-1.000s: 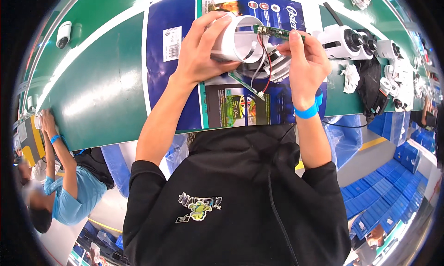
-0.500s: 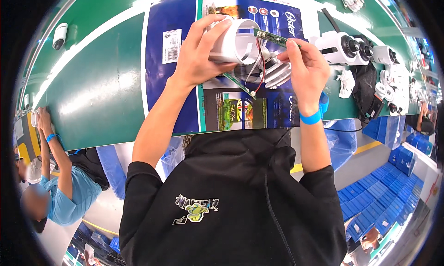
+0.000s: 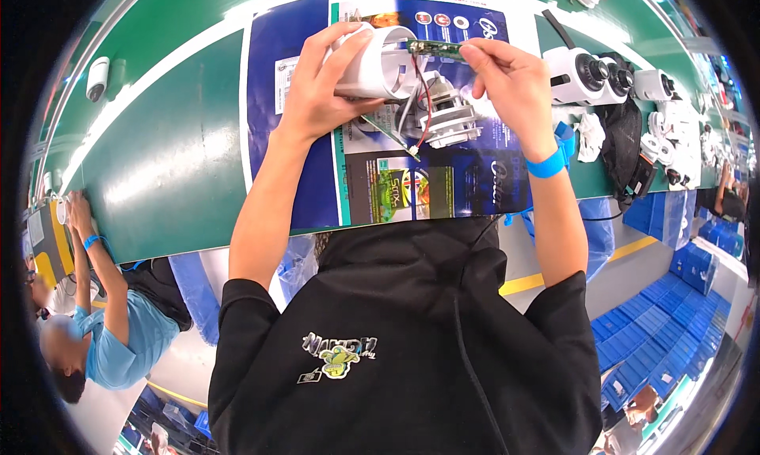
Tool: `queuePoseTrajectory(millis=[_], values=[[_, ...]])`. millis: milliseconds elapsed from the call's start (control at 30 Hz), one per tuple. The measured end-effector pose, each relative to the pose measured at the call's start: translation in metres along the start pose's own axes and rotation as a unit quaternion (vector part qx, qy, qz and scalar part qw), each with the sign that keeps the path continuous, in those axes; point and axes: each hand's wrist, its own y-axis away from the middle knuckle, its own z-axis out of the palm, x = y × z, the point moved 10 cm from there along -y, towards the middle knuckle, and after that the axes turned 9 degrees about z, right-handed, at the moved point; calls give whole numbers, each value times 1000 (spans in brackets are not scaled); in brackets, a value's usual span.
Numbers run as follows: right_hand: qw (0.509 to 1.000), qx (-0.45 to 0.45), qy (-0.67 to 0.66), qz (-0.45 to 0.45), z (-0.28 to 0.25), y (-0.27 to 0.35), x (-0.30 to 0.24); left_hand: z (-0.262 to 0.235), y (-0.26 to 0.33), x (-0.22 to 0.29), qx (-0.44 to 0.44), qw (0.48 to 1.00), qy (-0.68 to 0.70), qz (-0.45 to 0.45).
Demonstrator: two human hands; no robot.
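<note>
My left hand is wrapped round a white cylindrical housing, its open end facing right. Between finger and thumb, my right hand pinches the right end of a narrow green circuit board, whose other end is at the housing's mouth. Red and dark wires run down from that board to a connector on a second green board, which slants out below my left hand. A white and grey round ribbed part hangs or lies just right of the housing; which, I cannot tell.
Under my hands lies a flattened blue printed carton on the green table. White units with black lenses, a black bag and white parts stand at the right. A white cylinder is far left. A person in blue works at left.
Both hands have shifted slightly left with the housing and board. The narrow board is now more level, and the ribbed part has turned, showing more of its frame.
</note>
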Motion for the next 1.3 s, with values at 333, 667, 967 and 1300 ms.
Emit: queuePoseTrajectory(millis=[333,667,967,1300], values=[[982,-59,94,-151,39,-5,-6,2,-4,5,-43,999,-11,32],[944,57,230,-230,32,-3,-44,4,-2,-2,-38,998,40,-22],[814,48,423,-395,91,96,-72,5,-3,-6,-32,997,65,-30],[927,-169,-303,142,52,16,-2,13,10,-37,-97,957,221,-159]])
